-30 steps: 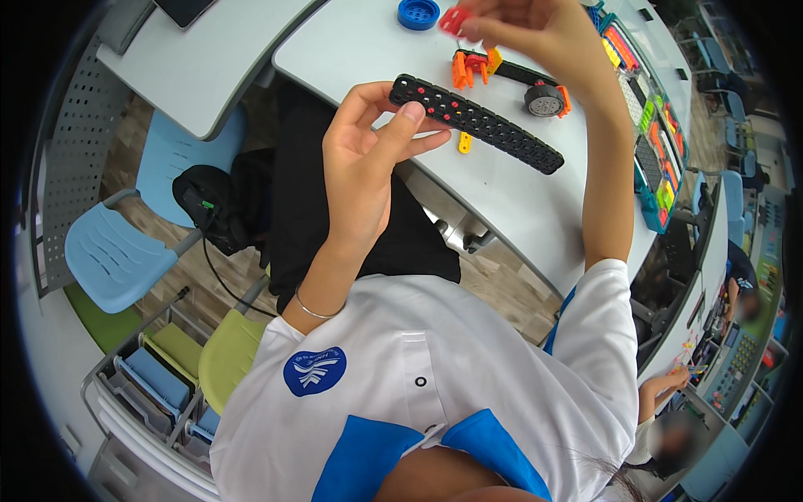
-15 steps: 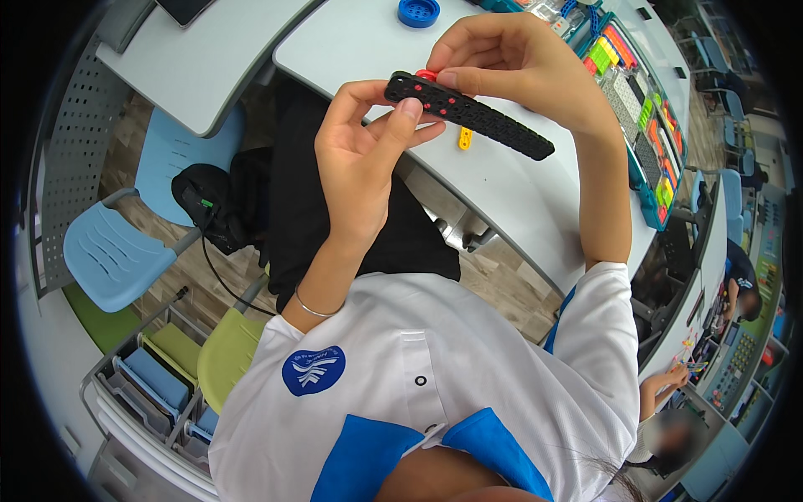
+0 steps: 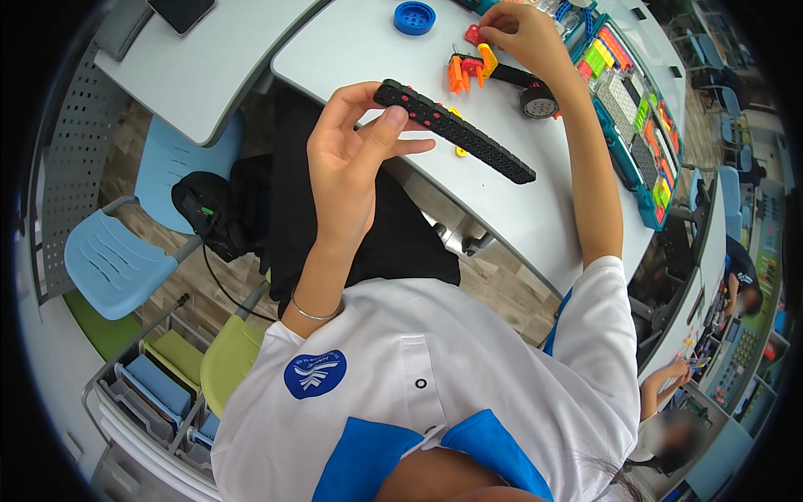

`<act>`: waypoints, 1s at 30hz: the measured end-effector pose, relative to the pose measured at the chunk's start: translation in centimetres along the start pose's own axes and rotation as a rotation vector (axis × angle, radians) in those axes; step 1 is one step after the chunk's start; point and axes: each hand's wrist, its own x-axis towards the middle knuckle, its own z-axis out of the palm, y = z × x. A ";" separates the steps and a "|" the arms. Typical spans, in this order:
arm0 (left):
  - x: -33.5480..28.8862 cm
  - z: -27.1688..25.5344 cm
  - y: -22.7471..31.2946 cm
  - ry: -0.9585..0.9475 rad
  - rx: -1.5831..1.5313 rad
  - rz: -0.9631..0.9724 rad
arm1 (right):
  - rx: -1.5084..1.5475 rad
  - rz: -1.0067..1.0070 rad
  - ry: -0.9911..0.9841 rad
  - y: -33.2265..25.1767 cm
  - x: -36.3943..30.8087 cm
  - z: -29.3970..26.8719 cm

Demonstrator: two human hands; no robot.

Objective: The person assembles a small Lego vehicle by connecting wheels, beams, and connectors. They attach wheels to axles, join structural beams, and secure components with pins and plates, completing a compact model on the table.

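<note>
A long black perforated building beam (image 3: pixel 473 140) with several red pins set in its near end is pinched between the thumb and fingers of my left hand (image 3: pixel 345 159). The beam slants down to the right above the table edge. Farther off, my right hand (image 3: pixel 534 40) is closed at the fingertips on a small red building piece (image 3: pixel 474 34) with holes. Just below that hand lies an assembly of orange prongs (image 3: pixel 462 74), a yellow connector (image 3: pixel 487 60) and a black wheel (image 3: pixel 538 102). A yellow piece (image 3: pixel 461 151) shows partly behind the beam.
On the white table (image 3: pixel 351 50) a round blue wheel hub (image 3: pixel 414 17) lies at the far edge. A teal case (image 3: pixel 640 188) of sorted coloured parts stands at the right. A phone (image 3: pixel 182 12) rests on the neighbouring table. Blue chairs (image 3: pixel 121 259) stand at the left.
My right hand has moved from the beam up to the far side of the table. The wheeled assembly beneath it is uncovered. My left hand keeps the beam, shifted slightly left.
</note>
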 end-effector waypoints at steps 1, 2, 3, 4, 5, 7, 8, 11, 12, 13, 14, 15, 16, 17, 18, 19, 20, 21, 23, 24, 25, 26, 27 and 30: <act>0.0 0.0 0.0 -0.003 -0.001 -0.003 | -0.076 -0.027 0.007 -0.4 -0.2 0.1; 0.1 0.0 0.0 -0.009 -0.004 -0.007 | -0.089 -0.040 0.017 -0.3 -0.1 0.1; 0.1 0.0 0.1 -0.014 -0.005 -0.015 | -0.102 -0.054 0.027 0.0 0.1 0.2; 0.1 0.1 0.1 -0.020 -0.006 -0.022 | -0.115 -0.067 0.036 0.2 0.1 0.3; 0.1 0.0 0.1 -0.022 -0.004 -0.028 | -0.088 -0.068 0.002 -0.3 0.0 0.2; 0.2 0.0 0.1 -0.008 -0.033 -0.038 | -0.035 -0.070 -0.066 -1.7 -0.3 -0.2; 0.2 0.0 0.1 -0.005 -0.051 -0.044 | -0.090 -0.032 -0.126 -1.6 -0.4 -0.2; 0.3 -0.3 0.0 -0.023 0.015 -0.053 | -0.169 0.024 -0.252 -0.5 -0.9 0.1; 0.3 -0.3 0.0 -0.026 0.014 -0.059 | -0.139 0.004 -0.259 0.0 -0.9 0.2; 0.4 -0.3 0.1 -0.028 0.013 -0.064 | -0.109 -0.016 -0.266 0.2 -0.9 0.2; 0.4 -0.3 0.1 -0.029 0.014 -0.070 | -0.125 -0.009 -0.241 0.0 -0.8 0.5; 0.4 -0.4 0.0 -0.032 0.014 -0.078 | -0.140 -0.003 -0.217 -0.4 -0.7 0.9; 0.4 -0.4 -0.1 -0.035 0.014 -0.085 | -0.156 0.004 -0.192 -0.7 -0.6 1.2; 0.4 -0.5 -0.1 -0.039 0.014 -0.090 | -0.207 -0.056 -0.177 -0.5 -0.5 1.6; 0.5 -0.5 -0.2 -0.040 0.016 -0.092 | -0.258 -0.116 -0.161 0.1 -0.4 2.3; 0.5 -0.4 -0.2 -0.042 0.018 -0.094 | -0.309 -0.177 -0.145 0.6 -0.2 2.7; 0.5 -0.4 -0.3 -0.043 0.020 -0.095 | -0.311 -0.179 -0.158 0.9 -0.1 2.9; 0.5 -0.4 -0.3 -0.043 0.023 -0.098 | -0.312 -0.181 -0.170 1.2 0.1 3.0; 0.5 -0.4 -0.3 -0.043 0.030 -0.104 | -0.275 -0.187 -0.173 1.7 0.5 2.9; 0.5 -0.4 -0.3 -0.043 0.030 -0.106 | -0.235 -0.191 -0.165 2.1 0.6 2.6; 0.4 -0.4 -0.4 -0.043 0.030 -0.108 | -0.195 -0.195 -0.156 2.4 0.7 2.2; 0.4 -0.5 -0.4 -0.039 0.033 -0.108 | -0.168 -0.120 -0.154 2.0 0.8 1.4; 0.5 -0.5 -0.4 -0.042 0.027 -0.112 | -0.148 -0.035 -0.149 0.9 0.8 -0.2; 0.6 -0.5 -0.4 -0.046 0.018 -0.116 | 0.075 0.070 -0.086 0.4 0.5 -1.5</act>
